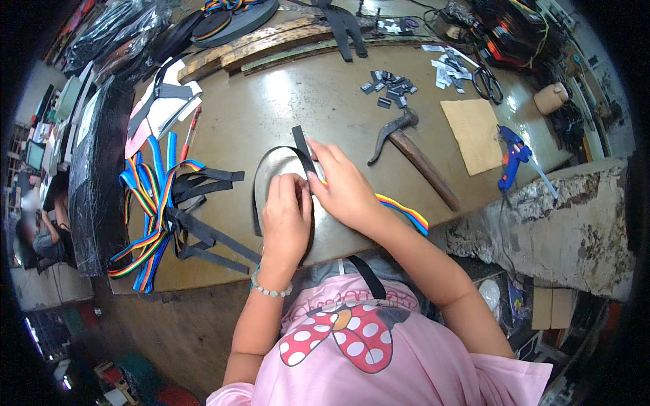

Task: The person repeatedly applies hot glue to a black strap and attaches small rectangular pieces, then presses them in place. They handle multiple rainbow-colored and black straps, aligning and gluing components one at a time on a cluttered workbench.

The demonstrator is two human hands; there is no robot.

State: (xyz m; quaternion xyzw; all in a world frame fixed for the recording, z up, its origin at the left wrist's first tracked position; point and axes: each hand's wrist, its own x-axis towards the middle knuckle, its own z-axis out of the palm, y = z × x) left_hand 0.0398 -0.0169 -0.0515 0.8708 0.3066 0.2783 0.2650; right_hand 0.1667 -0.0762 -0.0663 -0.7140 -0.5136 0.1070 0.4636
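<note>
Light: fair over my hands (286, 210); white glare on table (325, 84) (brightest toward its far side); floor (183, 338) dim. Edges: bowed, falling to black. Far left: blurred.

No legible txt or nos. Pink shirt (433, 352): 1 row of pink lettering (338, 304), creased, unreadable. Small blk tags (391, 88): marks too tiny to read.
</note>
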